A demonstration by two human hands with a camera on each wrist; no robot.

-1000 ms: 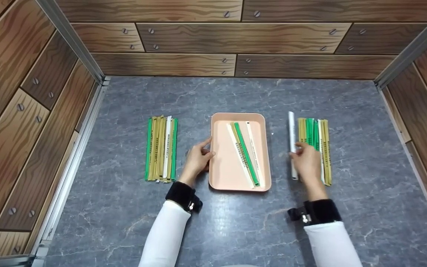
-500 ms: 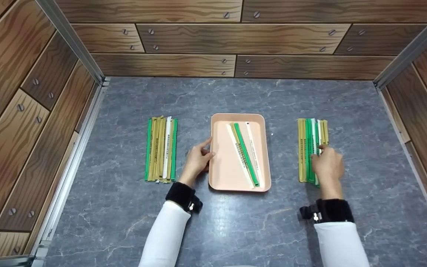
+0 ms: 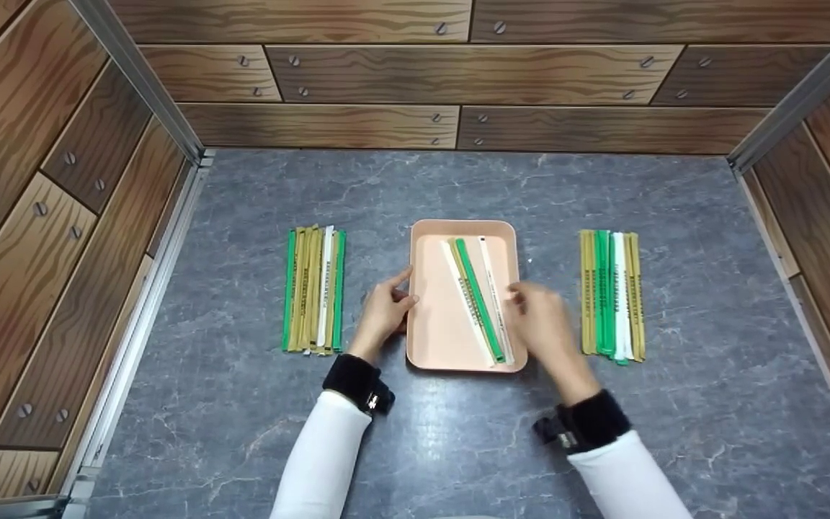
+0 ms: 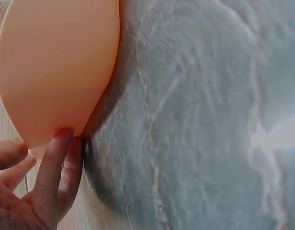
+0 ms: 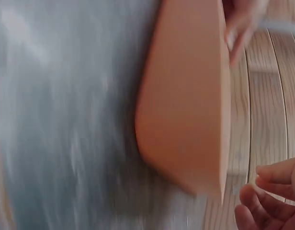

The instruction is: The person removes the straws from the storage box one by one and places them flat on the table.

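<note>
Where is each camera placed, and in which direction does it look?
Head: from above, looks forward and down at the tray, the stick piles and both hands, left hand, right hand.
Left wrist: low beside the tray's outer wall; fingers touch it.
Right wrist: low and blurred, beside the tray's wall; fingertips show.
All three views share the tray.

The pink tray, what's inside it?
Inside the pink tray lie long thin wrapped sticks: white, tan, green and another white one, slanting across it. The right hand covers part of the tray's right edge, so anything under it is hidden.
</note>
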